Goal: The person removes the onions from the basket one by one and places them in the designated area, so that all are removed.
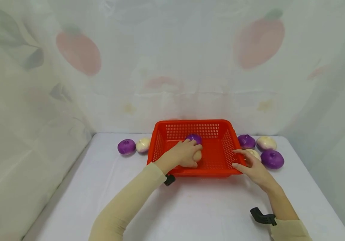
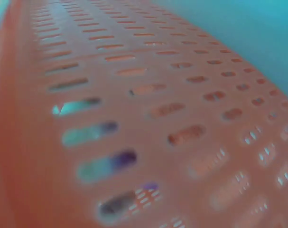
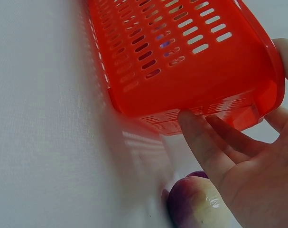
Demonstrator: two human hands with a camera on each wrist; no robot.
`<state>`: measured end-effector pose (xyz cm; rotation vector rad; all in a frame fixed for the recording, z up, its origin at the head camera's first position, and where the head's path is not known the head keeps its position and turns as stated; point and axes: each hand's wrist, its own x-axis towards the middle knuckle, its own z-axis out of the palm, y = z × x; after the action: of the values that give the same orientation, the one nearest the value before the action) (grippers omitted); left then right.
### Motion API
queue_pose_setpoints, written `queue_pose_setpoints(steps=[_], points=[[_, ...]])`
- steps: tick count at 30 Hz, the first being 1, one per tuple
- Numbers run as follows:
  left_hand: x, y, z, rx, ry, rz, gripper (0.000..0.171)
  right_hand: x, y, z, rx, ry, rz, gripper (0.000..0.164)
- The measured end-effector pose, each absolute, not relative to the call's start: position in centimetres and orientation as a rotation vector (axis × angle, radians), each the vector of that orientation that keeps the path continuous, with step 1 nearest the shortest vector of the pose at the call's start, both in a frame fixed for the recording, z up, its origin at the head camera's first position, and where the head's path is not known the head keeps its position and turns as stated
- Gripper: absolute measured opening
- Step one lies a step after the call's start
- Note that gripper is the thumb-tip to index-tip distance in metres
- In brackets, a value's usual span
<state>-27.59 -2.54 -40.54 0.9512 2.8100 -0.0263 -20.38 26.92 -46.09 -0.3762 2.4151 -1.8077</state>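
Observation:
A red slotted basket (image 1: 216, 172) sits between both hands. My left hand (image 1: 186, 154) reaches inside over its near left side and holds a cream turnip (image 1: 197, 156), partly hidden by the fingers. Just behind it in the basket lies a purple turnip (image 1: 194, 138). At the basket's right end, my right hand (image 1: 252, 169) grips the rim and end wall; the right wrist view shows its fingers (image 3: 200, 142) against the outside of the wall. Only the basket's slotted wall (image 2: 134, 99) fills the left wrist view, with some purple showing through.
Left of the basket, a purple turnip (image 1: 126, 147) lies beside a cream one (image 1: 142, 145). On the right lie two purple turnips (image 1: 246, 141) and two cream ones (image 1: 266, 143), one partly behind my right hand. White fabric walls (image 1: 172, 67) enclose the white table (image 1: 208, 207).

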Motion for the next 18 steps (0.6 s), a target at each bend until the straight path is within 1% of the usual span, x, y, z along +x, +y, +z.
queue_pose_setpoints(steps=[18], points=[[-25.3, -7.7, -38.1, 1.033, 2.929, 0.028, 0.063, -20.4, 27.0, -46.2, -0.410, 2.425, -1.807, 0.059]])
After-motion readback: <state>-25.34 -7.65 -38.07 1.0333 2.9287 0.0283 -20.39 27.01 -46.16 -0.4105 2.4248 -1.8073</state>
